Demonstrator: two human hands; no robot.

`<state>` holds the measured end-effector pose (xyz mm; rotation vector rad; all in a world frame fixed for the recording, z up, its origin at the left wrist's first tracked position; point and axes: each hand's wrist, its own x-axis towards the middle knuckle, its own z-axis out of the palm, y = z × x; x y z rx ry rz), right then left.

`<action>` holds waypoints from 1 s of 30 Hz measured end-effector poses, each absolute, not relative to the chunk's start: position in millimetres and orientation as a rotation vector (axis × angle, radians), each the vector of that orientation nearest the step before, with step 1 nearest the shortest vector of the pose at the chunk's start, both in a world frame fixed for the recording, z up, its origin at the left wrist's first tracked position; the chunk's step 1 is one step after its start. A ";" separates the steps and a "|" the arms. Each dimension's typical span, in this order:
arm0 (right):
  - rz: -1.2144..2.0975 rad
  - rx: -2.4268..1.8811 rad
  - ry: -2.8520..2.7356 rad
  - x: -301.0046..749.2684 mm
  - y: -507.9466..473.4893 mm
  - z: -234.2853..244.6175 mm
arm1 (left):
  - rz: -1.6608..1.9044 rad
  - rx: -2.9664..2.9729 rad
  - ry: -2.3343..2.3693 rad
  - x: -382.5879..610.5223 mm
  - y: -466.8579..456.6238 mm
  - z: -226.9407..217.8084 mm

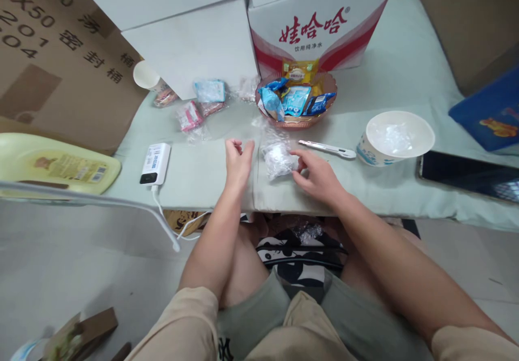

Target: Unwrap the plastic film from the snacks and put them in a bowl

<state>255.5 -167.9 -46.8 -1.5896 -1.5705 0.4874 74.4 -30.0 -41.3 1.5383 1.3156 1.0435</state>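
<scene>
A crumpled bundle of clear plastic wrap (279,161) lies on the pale green cloth near the front edge of the surface. At its right side, my right hand (318,174) pinches the wrap between thumb and fingers. My left hand (238,161) is just left of the bundle, apart from it, its fingers loosely curled and the thumb standing away, with nothing visible in it. Behind my right fingers lies a white utility knife (328,148). A paper bowl (367,153) with crumpled clear plastic inside stands farther right.
Behind the wrap sits a basket (298,123) of snack packets. Small wrapped packets (190,117) lie to the left, near a white power bank (155,164) with a cable. A yellow bottle (60,164), a dark phone (466,174) and cardboard boxes (316,26) surround the area.
</scene>
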 end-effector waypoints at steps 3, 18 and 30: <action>0.498 -1.569 -1.591 253.2 -169.1 -45.1 | 1.057 1.561 1.368 74.8 -33.7 -36.3; 0.249 -1.534 -1.655 240.8 -187.7 -38.3 | 0.802 1.311 0.785 83.8 -49.5 -10.7; 0.573 -1.272 -2.056 238.8 -191.9 -33.4 | 0.447 1.966 0.893 84.0 -60.8 -21.6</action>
